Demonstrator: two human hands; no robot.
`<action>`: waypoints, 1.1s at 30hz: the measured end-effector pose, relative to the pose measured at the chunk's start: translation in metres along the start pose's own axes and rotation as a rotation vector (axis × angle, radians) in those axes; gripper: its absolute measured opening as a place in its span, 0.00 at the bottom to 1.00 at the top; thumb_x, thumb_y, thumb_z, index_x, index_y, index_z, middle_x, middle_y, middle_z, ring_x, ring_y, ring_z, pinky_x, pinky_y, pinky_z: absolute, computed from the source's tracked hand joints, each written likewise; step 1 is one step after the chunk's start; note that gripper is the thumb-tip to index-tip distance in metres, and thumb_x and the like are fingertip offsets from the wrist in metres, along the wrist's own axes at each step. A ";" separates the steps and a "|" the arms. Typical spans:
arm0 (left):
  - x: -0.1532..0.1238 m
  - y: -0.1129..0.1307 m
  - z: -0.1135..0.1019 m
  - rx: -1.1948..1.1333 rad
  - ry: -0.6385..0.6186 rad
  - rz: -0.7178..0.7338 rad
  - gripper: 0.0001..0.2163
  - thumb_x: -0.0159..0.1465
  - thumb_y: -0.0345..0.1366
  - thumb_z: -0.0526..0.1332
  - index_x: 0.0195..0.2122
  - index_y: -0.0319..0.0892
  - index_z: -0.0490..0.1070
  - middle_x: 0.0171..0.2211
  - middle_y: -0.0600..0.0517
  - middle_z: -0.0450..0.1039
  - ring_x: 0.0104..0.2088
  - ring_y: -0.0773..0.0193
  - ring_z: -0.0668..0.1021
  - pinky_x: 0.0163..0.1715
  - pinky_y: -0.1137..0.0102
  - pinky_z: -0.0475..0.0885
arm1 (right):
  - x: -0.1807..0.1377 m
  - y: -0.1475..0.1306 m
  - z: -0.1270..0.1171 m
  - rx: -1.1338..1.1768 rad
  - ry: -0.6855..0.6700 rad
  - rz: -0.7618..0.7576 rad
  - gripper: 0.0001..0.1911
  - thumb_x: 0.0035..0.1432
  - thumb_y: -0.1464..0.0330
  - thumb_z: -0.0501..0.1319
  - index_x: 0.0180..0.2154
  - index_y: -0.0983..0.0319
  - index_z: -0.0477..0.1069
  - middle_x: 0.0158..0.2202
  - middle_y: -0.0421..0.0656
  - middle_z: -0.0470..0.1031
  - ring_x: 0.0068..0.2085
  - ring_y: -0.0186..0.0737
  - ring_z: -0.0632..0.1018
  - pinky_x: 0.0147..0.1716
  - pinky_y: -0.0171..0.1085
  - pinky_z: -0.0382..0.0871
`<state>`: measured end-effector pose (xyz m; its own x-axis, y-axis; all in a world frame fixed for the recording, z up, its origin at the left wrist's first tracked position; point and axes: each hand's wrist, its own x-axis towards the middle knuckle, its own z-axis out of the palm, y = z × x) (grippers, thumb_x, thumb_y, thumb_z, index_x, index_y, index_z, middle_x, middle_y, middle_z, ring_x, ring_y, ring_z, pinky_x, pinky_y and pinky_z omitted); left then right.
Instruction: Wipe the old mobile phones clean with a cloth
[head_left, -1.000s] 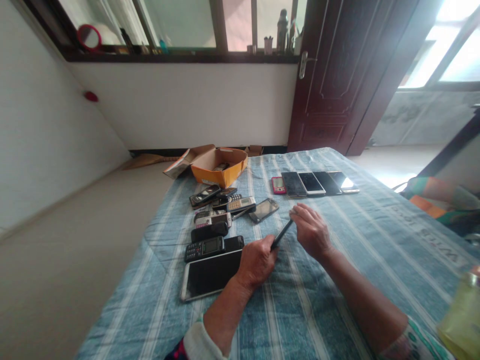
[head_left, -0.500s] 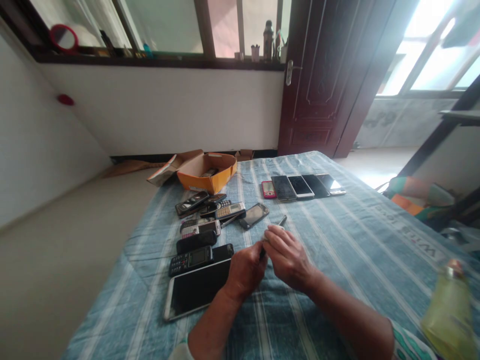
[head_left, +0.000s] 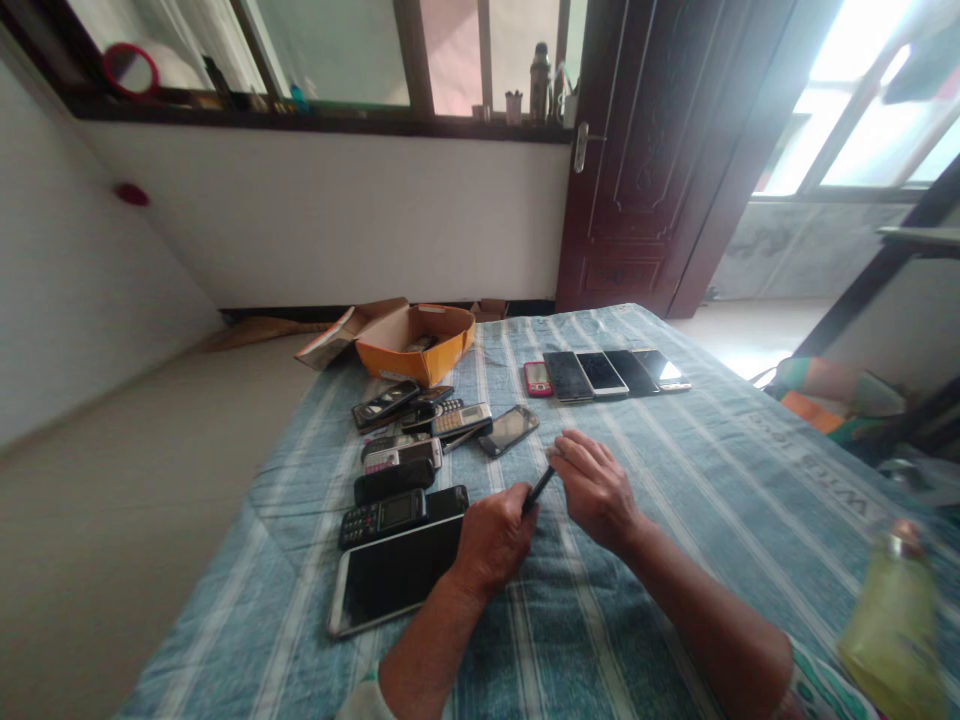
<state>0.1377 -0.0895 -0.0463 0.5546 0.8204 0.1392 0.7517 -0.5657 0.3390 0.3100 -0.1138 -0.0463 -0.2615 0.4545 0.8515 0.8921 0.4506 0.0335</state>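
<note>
My left hand (head_left: 499,535) is closed around a slim dark phone (head_left: 540,487), seen nearly edge-on and tilted up to the right above the cloth. My right hand (head_left: 596,490) is at the phone's far end, fingers curled together; a small pale bit shows at the fingertips, too small to name. Beside my left wrist lies a large white-framed tablet (head_left: 397,580) with a dark screen. A black keypad phone (head_left: 382,518) sits just beyond it. Ahead of my hands rests a grey touchscreen phone (head_left: 510,430).
Several old phones (head_left: 461,418) are heaped at left, near an open orange box (head_left: 412,365). A pink phone (head_left: 537,379) and a white phone (head_left: 601,373) lie in a row with dark ones. A yellow-green bottle (head_left: 892,625) stands at right on the striped cloth (head_left: 712,480).
My right hand has moved slightly right, away from my left hand, uncovering more of the dark phone. The thin grey tip beyond my right fingers no longer shows. My left hand stays put.
</note>
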 end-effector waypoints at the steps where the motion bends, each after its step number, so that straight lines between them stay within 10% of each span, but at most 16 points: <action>1: 0.000 0.000 0.001 0.001 0.004 0.001 0.05 0.66 0.35 0.56 0.37 0.43 0.71 0.32 0.50 0.79 0.35 0.58 0.81 0.30 0.71 0.66 | 0.000 -0.003 -0.001 0.021 -0.002 -0.017 0.15 0.64 0.78 0.51 0.42 0.67 0.76 0.43 0.51 0.78 0.53 0.48 0.74 0.46 0.44 0.72; 33: 0.001 0.004 -0.002 0.032 -0.017 -0.022 0.08 0.67 0.36 0.54 0.37 0.42 0.71 0.34 0.48 0.80 0.37 0.55 0.82 0.31 0.69 0.67 | -0.002 -0.014 -0.001 0.068 -0.028 -0.041 0.14 0.64 0.77 0.52 0.42 0.67 0.75 0.43 0.51 0.77 0.52 0.49 0.74 0.45 0.44 0.72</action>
<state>0.1407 -0.0909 -0.0428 0.5437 0.8312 0.1161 0.7746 -0.5503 0.3118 0.2987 -0.1213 -0.0481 -0.3080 0.4556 0.8352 0.8538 0.5197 0.0314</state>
